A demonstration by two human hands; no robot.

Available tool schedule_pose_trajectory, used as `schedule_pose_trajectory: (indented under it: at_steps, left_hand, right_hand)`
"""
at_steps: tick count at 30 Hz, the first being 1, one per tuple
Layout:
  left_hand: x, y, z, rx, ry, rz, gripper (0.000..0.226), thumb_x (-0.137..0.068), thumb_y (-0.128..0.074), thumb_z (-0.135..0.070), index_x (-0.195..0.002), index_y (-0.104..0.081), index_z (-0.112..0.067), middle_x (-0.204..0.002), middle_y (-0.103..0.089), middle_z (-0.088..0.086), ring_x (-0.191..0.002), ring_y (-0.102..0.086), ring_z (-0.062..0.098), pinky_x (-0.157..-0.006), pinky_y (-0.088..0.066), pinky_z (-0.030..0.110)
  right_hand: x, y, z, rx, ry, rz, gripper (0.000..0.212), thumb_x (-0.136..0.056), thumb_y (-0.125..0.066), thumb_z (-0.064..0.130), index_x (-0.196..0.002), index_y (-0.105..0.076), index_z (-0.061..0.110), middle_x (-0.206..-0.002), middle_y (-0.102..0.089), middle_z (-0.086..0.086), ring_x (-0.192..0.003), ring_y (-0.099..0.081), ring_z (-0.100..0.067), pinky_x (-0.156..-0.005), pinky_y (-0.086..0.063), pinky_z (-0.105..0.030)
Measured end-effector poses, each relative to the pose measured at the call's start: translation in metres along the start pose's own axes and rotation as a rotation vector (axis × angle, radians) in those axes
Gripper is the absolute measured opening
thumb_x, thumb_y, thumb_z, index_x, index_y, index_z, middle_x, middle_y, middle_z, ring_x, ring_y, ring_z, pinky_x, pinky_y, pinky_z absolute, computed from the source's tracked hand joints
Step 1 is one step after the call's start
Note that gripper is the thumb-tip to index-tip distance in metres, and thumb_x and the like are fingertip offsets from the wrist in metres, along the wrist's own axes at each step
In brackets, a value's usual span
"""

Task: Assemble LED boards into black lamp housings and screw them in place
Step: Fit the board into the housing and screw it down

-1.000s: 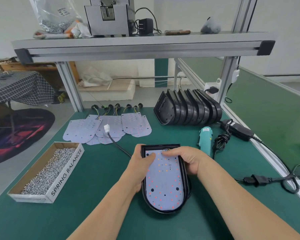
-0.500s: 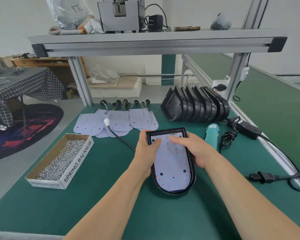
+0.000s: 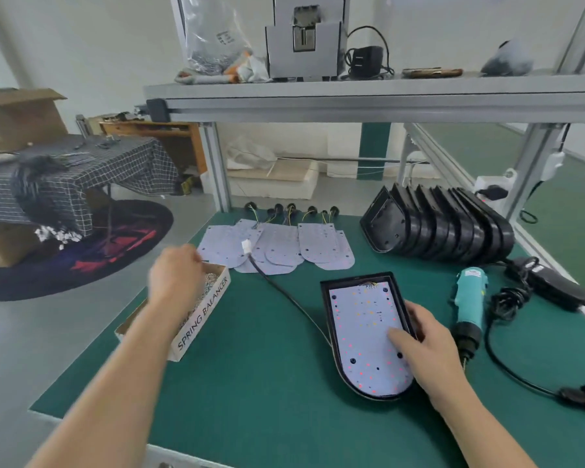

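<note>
— What did you have at the left edge?
— My left hand (image 3: pixel 174 275) hung over the screw box (image 3: pixel 203 319), which lay along the green mat's (image 3: pixel 250 383) left border. The fingers were curled and blurred; I couldn't tell if they held anything.
— And the middle?
— Mat showed between the box and the black lamp housing (image 3: pixel 325 309), crossed by one cable (image 3: pixel 284 292). The LED board (image 3: pixel 362 336) lay inside the housing. My right hand (image 3: pixel 426 346) gripped its right rim, thumb on the board, with the screwdriver (image 3: pixel 470 298) just beside.

White walls (image 3: pixel 81 45), grey floor (image 3: pixel 14 332), checked-cloth table (image 3: pixel 92 163), round rug (image 3: pixel 115 238)
</note>
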State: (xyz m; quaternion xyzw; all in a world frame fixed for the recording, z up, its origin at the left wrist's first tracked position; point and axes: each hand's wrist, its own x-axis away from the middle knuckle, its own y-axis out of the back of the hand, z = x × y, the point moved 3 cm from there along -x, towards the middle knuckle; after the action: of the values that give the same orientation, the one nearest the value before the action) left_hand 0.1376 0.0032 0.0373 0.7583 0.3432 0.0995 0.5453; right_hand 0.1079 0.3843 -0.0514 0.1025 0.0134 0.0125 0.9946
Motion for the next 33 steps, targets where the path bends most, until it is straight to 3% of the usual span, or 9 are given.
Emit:
schedule_pose_trajectory:
  at_steps: [3,5,8,10,16,22,24,27,33]
  left_hand:
    - [-0.010,-0.005,0.041,-0.298,-0.006,0.399,0.035,-0.093,-0.065,-0.022,-0.128,-0.067,-0.022,-0.128,-0.066,0.004,-0.100,-0.068,0.023,-0.095,-0.054,0.037]
    - [-0.005,-0.017,0.048,-0.303,-0.058,0.461,0.036,-0.091,-0.070,-0.028,-0.126,-0.067,-0.028,-0.132,-0.065,0.000,-0.104,-0.067,0.020,-0.098,-0.052,0.036]
    - [-0.001,-0.028,0.053,-0.149,-0.077,0.244,0.005,-0.088,-0.074,-0.020,-0.088,-0.073,-0.025,-0.103,-0.074,0.001,-0.088,-0.065,0.021,-0.082,-0.054,0.034]
    - [0.000,-0.031,0.059,-0.146,-0.088,0.127,0.016,-0.089,-0.072,-0.016,-0.073,-0.072,-0.019,-0.085,-0.074,0.004,-0.077,-0.064,0.024,-0.072,-0.052,0.033]
    - [-0.001,-0.024,0.061,-0.115,-0.155,-0.065,0.014,-0.094,-0.068,-0.015,-0.095,-0.080,-0.011,-0.089,-0.077,0.012,-0.081,-0.069,0.036,-0.080,-0.056,0.043]
    - [0.002,-0.020,0.065,0.515,0.280,-0.110,0.011,-0.089,-0.069,-0.013,-0.090,-0.079,-0.012,-0.064,-0.068,0.002,-0.053,-0.055,0.015,-0.048,-0.045,0.022]
    - [0.004,-0.026,0.057,1.032,0.502,0.037,0.016,-0.093,-0.066,-0.010,-0.103,-0.071,0.000,-0.073,-0.063,0.003,-0.054,-0.047,0.010,-0.034,-0.035,0.014]
    - [0.027,-0.035,0.001,1.672,0.699,0.480,0.010,-0.099,-0.056,-0.010,-0.100,-0.060,-0.001,-0.078,-0.054,0.001,-0.051,-0.050,0.003,-0.035,-0.031,0.008]
    - [0.122,-0.074,-0.144,1.601,0.614,1.097,0.009,-0.075,-0.067,0.008,-0.082,-0.070,0.012,-0.063,-0.058,0.011,-0.046,-0.054,0.008,-0.037,-0.039,0.008]
  right_hand:
    - [0.000,-0.003,0.000,-0.001,0.016,-0.056,0.052,-0.083,-0.060,-0.008,-0.113,-0.068,0.033,-0.096,-0.075,0.011,-0.095,-0.068,-0.017,-0.087,-0.055,-0.041]
    - [-0.001,-0.005,-0.001,-0.007,0.018,-0.072,0.049,-0.083,-0.061,-0.004,-0.105,-0.069,0.039,-0.095,-0.073,-0.005,-0.092,-0.066,-0.030,-0.084,-0.055,-0.049]
    - [0.000,-0.003,-0.004,-0.001,0.036,-0.087,0.047,-0.082,-0.062,-0.003,-0.101,-0.069,0.040,-0.094,-0.073,-0.011,-0.091,-0.065,-0.035,-0.085,-0.054,-0.051]
    - [0.001,-0.002,-0.004,-0.001,0.038,-0.096,0.046,-0.082,-0.062,-0.003,-0.099,-0.069,0.039,-0.094,-0.072,-0.014,-0.091,-0.065,-0.036,-0.085,-0.054,-0.051]
    - [0.001,-0.002,-0.003,-0.005,0.028,-0.098,0.044,-0.082,-0.061,-0.004,-0.103,-0.069,0.034,-0.097,-0.071,-0.018,-0.094,-0.065,-0.036,-0.086,-0.054,-0.050]
    - [0.003,-0.001,-0.001,-0.011,0.004,-0.097,0.041,-0.083,-0.060,-0.004,-0.107,-0.070,0.027,-0.099,-0.071,-0.018,-0.096,-0.064,-0.036,-0.088,-0.055,-0.049]
    - [0.005,-0.002,0.001,-0.009,0.008,-0.096,0.039,-0.083,-0.060,-0.003,-0.106,-0.070,0.027,-0.097,-0.072,-0.018,-0.093,-0.065,-0.035,-0.086,-0.056,-0.047]
    - [0.008,-0.005,0.004,0.002,0.013,-0.109,0.034,-0.084,-0.063,0.000,-0.102,-0.071,0.027,-0.088,-0.071,-0.012,-0.076,-0.060,-0.024,-0.074,-0.054,-0.034]
    - [0.013,-0.004,0.012,0.101,0.063,-0.091,0.016,-0.088,-0.067,0.011,-0.088,-0.070,0.028,-0.080,-0.070,0.003,-0.076,-0.060,-0.018,-0.072,-0.049,-0.026]
